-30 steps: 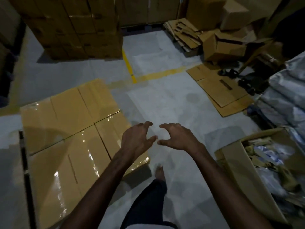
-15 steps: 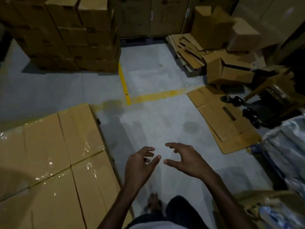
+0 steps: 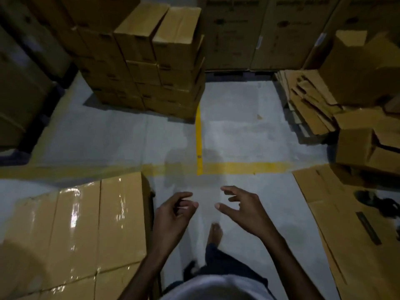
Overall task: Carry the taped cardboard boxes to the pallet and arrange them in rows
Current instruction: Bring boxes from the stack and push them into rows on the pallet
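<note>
The tall stack of cardboard boxes (image 3: 151,61) stood at twelve o'clock across the grey floor (image 3: 121,139), probably the supply waiting to be carried. At eight o'clock the taped boxes (image 3: 86,230) lay edge to edge with glossy tape on their tops, seemingly a row set on the pallet, which was itself hidden beneath them. Flattened cardboard (image 3: 337,213) lay at four o'clock. The left hand (image 3: 173,215) and right hand (image 3: 242,211) hung empty just right of that row, apart, fingers loosely curled, touching nothing.

The taped boxes (image 3: 86,234) run off the left and bottom edges, hiding whatever bears them. Print on the tall cartons (image 3: 259,29) at the back is too dim and blurred to read. Dark footwear (image 3: 372,201) is cut by the right edge
</note>
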`<action>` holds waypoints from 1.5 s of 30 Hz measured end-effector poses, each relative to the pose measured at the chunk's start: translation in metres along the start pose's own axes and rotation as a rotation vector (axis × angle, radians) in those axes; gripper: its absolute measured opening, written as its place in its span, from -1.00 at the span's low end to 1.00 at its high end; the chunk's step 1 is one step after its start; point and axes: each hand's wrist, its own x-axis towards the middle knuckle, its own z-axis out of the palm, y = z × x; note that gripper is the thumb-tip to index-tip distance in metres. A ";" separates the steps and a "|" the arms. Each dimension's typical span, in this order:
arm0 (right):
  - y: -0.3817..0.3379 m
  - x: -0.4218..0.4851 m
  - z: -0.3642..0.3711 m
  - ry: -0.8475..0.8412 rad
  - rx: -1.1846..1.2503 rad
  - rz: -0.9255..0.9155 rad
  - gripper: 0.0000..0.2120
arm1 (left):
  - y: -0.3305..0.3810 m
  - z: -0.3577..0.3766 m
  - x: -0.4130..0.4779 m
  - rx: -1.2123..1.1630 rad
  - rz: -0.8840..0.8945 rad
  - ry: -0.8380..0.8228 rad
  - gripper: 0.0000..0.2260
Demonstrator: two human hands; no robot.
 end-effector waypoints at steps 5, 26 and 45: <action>-0.063 0.166 -0.052 -0.020 -0.055 -0.104 -0.49 | 0.068 0.002 0.147 -0.092 0.029 0.111 -0.83; -0.305 0.749 -0.116 -0.208 -0.273 -0.235 -0.34 | 0.114 -0.131 0.726 0.002 -0.131 0.198 -0.79; -0.335 1.219 -0.103 0.114 -0.173 0.131 -0.51 | 0.140 -0.165 1.236 0.332 -0.167 -0.005 -0.68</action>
